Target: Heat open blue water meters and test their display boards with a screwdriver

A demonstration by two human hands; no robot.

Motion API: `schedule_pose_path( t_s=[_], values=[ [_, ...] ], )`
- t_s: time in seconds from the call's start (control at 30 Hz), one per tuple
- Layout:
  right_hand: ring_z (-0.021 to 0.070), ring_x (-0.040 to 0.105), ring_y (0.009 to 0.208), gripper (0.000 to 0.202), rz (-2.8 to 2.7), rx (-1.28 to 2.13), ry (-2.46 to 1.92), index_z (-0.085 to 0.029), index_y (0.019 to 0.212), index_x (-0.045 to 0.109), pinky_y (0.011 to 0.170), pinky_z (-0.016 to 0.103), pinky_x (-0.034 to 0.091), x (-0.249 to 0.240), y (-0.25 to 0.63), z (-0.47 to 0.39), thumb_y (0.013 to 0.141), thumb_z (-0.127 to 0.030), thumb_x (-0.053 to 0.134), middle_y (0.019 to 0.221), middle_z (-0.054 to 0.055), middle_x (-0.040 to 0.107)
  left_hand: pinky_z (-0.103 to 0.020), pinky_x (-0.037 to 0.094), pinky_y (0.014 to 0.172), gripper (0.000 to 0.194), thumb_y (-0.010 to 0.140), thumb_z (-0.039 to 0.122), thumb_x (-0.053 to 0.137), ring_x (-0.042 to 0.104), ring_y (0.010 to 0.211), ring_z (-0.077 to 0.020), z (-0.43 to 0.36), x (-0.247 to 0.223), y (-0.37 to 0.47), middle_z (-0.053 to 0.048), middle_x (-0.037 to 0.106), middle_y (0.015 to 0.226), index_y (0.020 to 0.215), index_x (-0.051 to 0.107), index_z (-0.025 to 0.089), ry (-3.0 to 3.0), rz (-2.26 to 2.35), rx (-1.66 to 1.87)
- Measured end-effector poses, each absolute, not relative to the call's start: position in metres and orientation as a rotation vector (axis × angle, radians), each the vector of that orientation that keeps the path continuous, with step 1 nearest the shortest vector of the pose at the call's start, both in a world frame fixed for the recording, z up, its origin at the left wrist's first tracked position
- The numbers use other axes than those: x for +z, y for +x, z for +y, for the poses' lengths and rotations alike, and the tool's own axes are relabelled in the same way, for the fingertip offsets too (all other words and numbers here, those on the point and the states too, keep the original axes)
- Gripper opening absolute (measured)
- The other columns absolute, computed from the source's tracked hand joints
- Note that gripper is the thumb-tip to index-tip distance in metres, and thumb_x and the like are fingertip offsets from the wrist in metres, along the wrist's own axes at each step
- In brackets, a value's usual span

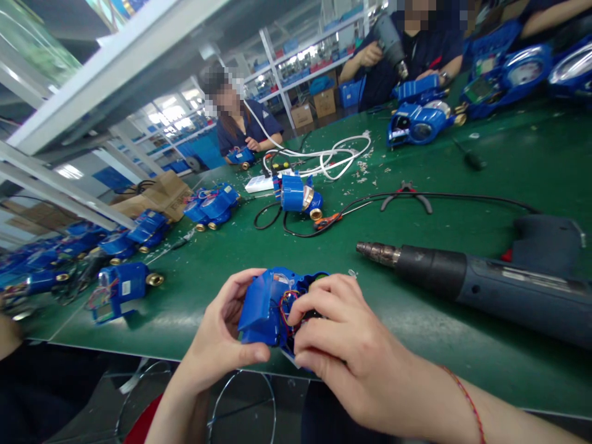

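A blue water meter [263, 311] with its housing open is held near the front edge of the bench. My left hand [217, 336] is closed around its left side, the thumb along the lower edge. Thin red, yellow and dark wires [288, 302] show inside. My right hand [342, 339] is closed on the right part of the meter, fingers bent into the open housing beside the wires. Those fingers hide much of the inside, so what the fingertips pinch cannot be made out.
On the green bench [222, 253] a heat gun [462, 274] lies at right. Beyond are pliers [407, 194], an orange-handled screwdriver [327, 221], another meter [296, 194] and a power strip [263, 183]. Several meters [118, 290] stand at left. Co-workers sit opposite, one holding a heat gun [391, 43].
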State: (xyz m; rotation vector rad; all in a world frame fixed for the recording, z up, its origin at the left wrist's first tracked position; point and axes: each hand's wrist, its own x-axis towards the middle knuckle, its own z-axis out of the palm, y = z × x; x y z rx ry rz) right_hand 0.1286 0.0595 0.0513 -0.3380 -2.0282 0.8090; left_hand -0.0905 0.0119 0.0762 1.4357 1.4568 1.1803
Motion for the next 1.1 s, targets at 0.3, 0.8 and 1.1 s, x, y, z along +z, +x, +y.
schedule_pose_path(
  t_s=[0.3, 0.8, 1.1],
  values=[
    [0.0170, 0.043, 0.081, 0.016, -2.231, 0.803, -0.661, -0.014, 0.075, 0.056, 0.078, 0.036, 0.023, 0.061, 0.089, 0.079, 0.089, -0.012, 0.063, 0.075, 0.000, 0.056, -0.023, 0.057, 0.081, 0.090, 0.039, 0.045, 0.097, 0.071, 0.099, -0.0245, 0.011, 0.069, -0.095, -0.007, 0.073, 0.111, 0.119, 0.061, 0.025, 1.444, 1.432, 1.206],
    [0.0155, 0.048, 0.094, 0.016, -2.157, 0.803, -0.208, -0.013, 0.082, 0.058, 0.086, 0.033, 0.037, 0.040, 0.170, 0.075, 0.092, -0.004, 0.051, 0.099, 0.004, 0.060, -0.025, 0.056, 0.079, 0.095, 0.041, 0.054, 0.094, 0.068, 0.103, -0.0279, 0.014, 0.074, -0.091, -0.012, 0.069, 0.117, 0.122, 0.058, 0.020, 1.271, 1.561, 1.253],
    [0.0230, 0.046, 0.089, 0.016, -2.143, 0.353, -0.405, -0.012, 0.095, 0.063, 0.088, 0.047, 0.030, 0.057, 0.135, 0.067, 0.091, -0.026, 0.057, 0.091, 0.007, 0.063, -0.022, 0.056, 0.079, 0.089, 0.041, 0.049, 0.095, 0.069, 0.101, -0.0239, 0.008, 0.071, -0.077, -0.007, 0.071, 0.112, 0.118, 0.060, 0.022, 1.359, 1.567, 1.330]
  ],
)
